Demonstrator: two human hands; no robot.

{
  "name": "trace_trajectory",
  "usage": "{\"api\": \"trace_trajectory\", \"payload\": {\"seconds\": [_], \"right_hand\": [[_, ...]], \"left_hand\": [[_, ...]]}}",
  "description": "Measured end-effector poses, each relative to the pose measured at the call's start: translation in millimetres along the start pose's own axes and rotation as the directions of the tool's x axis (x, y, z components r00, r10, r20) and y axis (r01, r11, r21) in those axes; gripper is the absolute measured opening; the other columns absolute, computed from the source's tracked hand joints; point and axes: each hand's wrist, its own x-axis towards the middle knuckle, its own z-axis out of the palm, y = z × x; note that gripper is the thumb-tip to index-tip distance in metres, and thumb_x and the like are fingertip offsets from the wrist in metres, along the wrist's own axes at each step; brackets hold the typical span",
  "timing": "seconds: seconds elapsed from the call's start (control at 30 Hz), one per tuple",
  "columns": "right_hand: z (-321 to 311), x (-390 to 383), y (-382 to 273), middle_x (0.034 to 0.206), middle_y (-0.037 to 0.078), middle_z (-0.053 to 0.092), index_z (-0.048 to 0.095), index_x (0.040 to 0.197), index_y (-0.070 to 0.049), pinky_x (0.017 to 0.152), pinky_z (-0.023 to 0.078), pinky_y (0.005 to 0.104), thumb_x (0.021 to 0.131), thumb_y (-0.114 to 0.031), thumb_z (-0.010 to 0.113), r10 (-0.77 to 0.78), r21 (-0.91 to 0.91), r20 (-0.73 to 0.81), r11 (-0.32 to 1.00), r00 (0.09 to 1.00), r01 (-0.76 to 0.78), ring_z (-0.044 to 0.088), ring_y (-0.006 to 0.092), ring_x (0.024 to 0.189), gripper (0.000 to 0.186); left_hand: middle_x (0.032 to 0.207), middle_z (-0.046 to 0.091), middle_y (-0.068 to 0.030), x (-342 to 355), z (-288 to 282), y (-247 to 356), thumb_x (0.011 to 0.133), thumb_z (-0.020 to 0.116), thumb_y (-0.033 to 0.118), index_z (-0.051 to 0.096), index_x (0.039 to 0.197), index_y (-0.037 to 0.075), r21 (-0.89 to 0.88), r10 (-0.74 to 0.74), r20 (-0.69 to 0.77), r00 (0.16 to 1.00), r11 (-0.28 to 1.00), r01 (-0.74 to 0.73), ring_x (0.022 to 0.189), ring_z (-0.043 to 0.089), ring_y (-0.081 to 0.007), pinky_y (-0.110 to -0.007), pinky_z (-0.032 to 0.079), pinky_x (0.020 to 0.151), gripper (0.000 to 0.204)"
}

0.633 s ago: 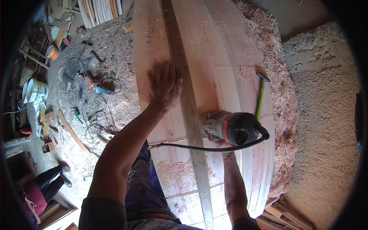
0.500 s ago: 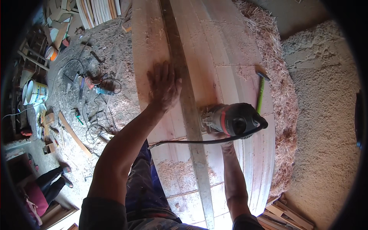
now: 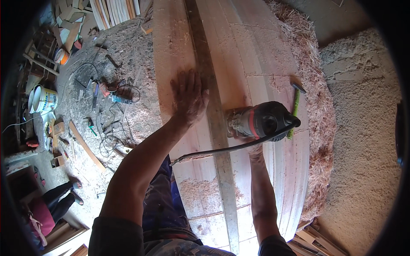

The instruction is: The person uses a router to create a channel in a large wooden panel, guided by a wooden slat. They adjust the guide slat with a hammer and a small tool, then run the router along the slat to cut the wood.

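My left hand (image 3: 190,100) lies flat on a wide surface of pale wooden planks (image 3: 175,47), fingers spread, beside a long, dark straight strip (image 3: 206,70). A corded router (image 3: 267,121), dark with a red band and a metal base, sits right of the strip, its base close to the strip's edge. My right hand (image 3: 255,150) grips it from the near side; most of its fingers are hidden beneath the tool. The black cord (image 3: 218,150) runs left across the strip to the planks' near-left edge. Beyond the router lies a hammer (image 3: 297,96) with a green handle.
Wood shavings (image 3: 316,141) pile along the right edge of the planks. On the dusty floor to the left are a red-and-blue power tool (image 3: 119,99) with tangled cords, a curved wooden strip (image 3: 86,145) and white buckets (image 3: 44,100). A person (image 3: 47,209) is at lower left.
The whole view has shifted slightly to the right. Against the hammer, the router sits a little farther up and to the right. My left hand stays flat on the planks.
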Motion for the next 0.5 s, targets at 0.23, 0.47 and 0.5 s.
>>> {"api": "trace_trajectory", "payload": {"seconds": [0.23,0.47,0.5], "right_hand": [[22,21,-2,0.145,0.014,0.053,0.057,0.138,-0.017,0.114,0.041,0.0587,0.079,-0.038,0.083,-0.059,-0.058,-0.044,0.997,0.997,0.057,0.046,0.0355,0.138,0.067],[36,40,-2,0.143,0.005,0.056,0.048,0.146,-0.015,0.109,0.043,0.0536,0.090,-0.046,0.072,-0.124,-0.205,0.082,0.969,0.989,0.138,0.053,0.0225,0.128,0.068],[44,46,-4,0.140,0.005,0.058,0.049,0.145,-0.016,0.107,0.045,0.0518,0.090,-0.046,0.072,-0.112,-0.178,0.062,0.976,0.992,0.121,0.055,0.0211,0.124,0.067]], "left_hand": [[0.161,0.031,-0.0224,1,-2,1,0.104,0.042,0.038,0.038,0.152,-0.001,-0.034,-0.001,0.015,1.000,0.999,0.001,0.148,0.026,-0.0474,-0.071,0.017,0.115,0.062],[0.162,0.030,-0.0216,0,-3,-2,0.099,0.051,0.038,0.041,0.151,-0.001,0.025,0.023,0.043,0.999,0.999,-0.024,0.150,0.023,-0.0462,-0.070,0.012,0.117,0.066],[0.161,0.031,-0.0218,-1,-4,-4,0.099,0.050,0.038,0.041,0.151,-0.001,0.032,0.023,0.033,0.999,0.999,-0.024,0.150,0.024,-0.0464,-0.070,0.012,0.118,0.065]]}}
